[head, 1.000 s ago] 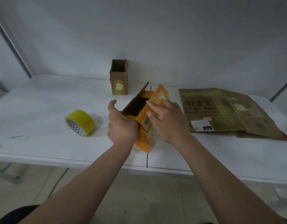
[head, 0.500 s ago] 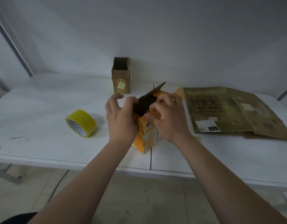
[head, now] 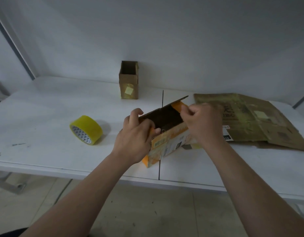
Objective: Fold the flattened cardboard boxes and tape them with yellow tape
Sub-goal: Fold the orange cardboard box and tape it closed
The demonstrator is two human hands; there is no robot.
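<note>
An orange printed cardboard box (head: 168,142) stands near the front edge of the white table (head: 45,117), opened into a box shape with its dark inside facing up. My left hand (head: 136,135) grips its left end, fingers curled over the top edge. My right hand (head: 202,124) grips the right end and pinches an orange flap. A roll of yellow tape (head: 86,130) lies on the table to the left of my hands. Flattened brown cardboard boxes (head: 250,120) lie at the right, partly behind my right hand.
A small brown box (head: 129,80), folded upright and open at the top with a yellow patch on its front, stands at the back by the wall. A seam (head: 162,96) runs across the table. Below the table's front edge is a tiled floor.
The orange box has been spread wider and turned so its opening faces up. My left hand moved onto its left end; my right hand shifted right to the flap.
</note>
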